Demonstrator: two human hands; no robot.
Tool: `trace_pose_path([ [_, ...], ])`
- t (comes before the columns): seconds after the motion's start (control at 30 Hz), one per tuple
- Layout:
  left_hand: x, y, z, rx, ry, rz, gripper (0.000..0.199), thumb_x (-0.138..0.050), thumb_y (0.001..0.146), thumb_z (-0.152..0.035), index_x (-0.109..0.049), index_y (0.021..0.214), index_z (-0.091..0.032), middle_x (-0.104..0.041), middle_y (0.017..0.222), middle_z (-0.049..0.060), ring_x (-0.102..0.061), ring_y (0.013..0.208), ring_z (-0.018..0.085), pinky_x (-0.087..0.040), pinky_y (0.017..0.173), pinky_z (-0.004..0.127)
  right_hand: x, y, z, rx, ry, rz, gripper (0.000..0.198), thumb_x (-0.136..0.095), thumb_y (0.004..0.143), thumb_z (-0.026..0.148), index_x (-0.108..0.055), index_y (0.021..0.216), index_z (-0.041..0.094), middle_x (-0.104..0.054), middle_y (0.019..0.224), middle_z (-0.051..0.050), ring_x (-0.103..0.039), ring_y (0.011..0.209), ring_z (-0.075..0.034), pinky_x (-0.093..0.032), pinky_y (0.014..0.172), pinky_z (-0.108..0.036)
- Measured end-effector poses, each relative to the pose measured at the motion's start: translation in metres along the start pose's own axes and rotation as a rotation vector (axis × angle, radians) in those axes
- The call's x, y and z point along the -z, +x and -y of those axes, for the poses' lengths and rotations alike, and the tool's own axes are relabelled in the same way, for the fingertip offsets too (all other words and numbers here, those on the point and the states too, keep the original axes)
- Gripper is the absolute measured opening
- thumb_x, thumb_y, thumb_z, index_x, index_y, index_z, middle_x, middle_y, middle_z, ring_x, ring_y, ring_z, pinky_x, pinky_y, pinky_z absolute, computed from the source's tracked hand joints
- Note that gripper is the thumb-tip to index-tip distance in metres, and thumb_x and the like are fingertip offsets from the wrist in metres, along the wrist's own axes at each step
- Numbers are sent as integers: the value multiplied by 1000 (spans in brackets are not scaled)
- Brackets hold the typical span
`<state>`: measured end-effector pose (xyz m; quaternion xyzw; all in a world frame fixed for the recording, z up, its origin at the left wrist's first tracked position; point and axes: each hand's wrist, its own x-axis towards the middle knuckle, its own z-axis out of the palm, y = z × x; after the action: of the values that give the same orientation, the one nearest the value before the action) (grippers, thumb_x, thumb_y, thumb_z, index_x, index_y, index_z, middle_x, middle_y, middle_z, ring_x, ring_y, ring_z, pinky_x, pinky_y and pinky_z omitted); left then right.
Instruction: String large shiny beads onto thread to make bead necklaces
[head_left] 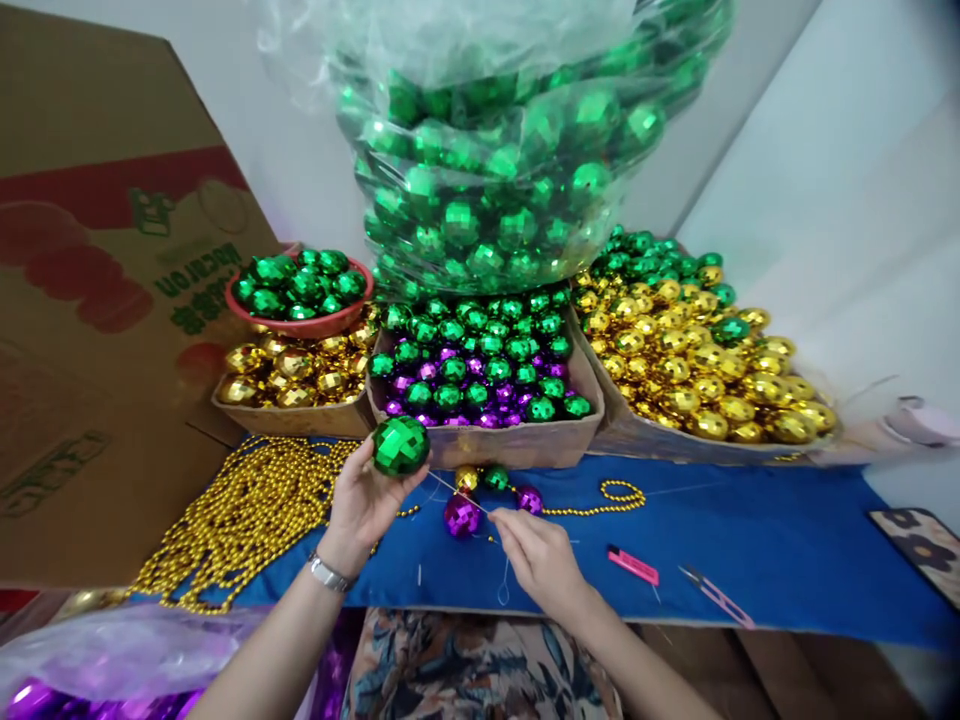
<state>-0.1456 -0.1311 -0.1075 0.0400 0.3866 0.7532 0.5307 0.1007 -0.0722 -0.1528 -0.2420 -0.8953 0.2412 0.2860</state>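
Green ball [400, 446], bead boxes [480, 440] behind, strand [592, 505] beside

The far edge of the desk [787, 540] is walled off by three cardboard trays: gold balls [296, 375], green and purple balls [480, 375], and a heaped gold pile [690, 360]. Room above the middle tray is closed by a bulging plastic bag [510, 150]. The left side is blocked by a large carton [97, 300] and spread gold bead strings [240, 515]. Open blue cloth is found to the right, broken only by a pink cutter [634, 565] and snips [716, 595].
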Motion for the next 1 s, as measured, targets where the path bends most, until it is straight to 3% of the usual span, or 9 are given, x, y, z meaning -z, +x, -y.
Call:
trace_pose_path([
  [0.33, -6, -9, 4, -10, -14, -5, 32, -67, 75, -34, -64, 103, -19, -70, 105, 9, -67, 95, 29, -58, 77, 44, -3, -5, -3, 18, -112, -33, 28, -39, 99, 21, -66, 107, 19, -72, 87, -7, -68, 80, -15, -53, 76, -24],
  [0.47, -5, -7, 6, -66, 90, 32, 36, -68, 75, -38, -63, 106, -21, -68, 108, 7, -65, 97, 27, -57, 80, 46, 1, -7, -5, 17, -163, -5, 28, -38, 99, 21, -66, 106, 18, -71, 86, -7, -68, 78, -15, -51, 73, -23],
  [0.53, -2, -5, 7, -202, 254, 65, 43, -71, 74, -37, -60, 113, -23, -65, 114, 6, -64, 99, 25, -56, 82, 44, 5, -8, -8, 25, -199, -12, 28, -39, 99, 20, -66, 105, 18, -71, 85, -7, -68, 77, -15, -51, 72, -23],
  [0.67, 9, -2, 8, -612, 821, 62, 65, -81, 65, -28, -53, 123, -23, -59, 124, 9, -60, 109, 25, -51, 93, 40, 15, -7, -15, 40, -249, -108, 26, -40, 98, 18, -65, 105, 17, -70, 83, -6, -67, 76, -15, -50, 71, -24],
  [0.8, 16, -3, 10, -871, 1273, 150, 68, -79, 68, -29, -50, 128, -22, -53, 131, 11, -51, 122, 29, -42, 104, 46, 24, -3, -14, 98, -322, -133, 25, -41, 97, 17, -65, 105, 17, -67, 77, -5, -65, 70, -15, -47, 66, -24],
  [1.0, 14, -8, 12, -1015, 1490, 245, 65, -73, 76, -29, -46, 135, -25, -48, 136, 11, -45, 128, 29, -38, 108, 48, 27, 0, -14, 145, -440, -117, 25, -41, 97, 17, -65, 105, 17, -65, 74, -4, -61, 68, -14, -42, 65, -25],
])
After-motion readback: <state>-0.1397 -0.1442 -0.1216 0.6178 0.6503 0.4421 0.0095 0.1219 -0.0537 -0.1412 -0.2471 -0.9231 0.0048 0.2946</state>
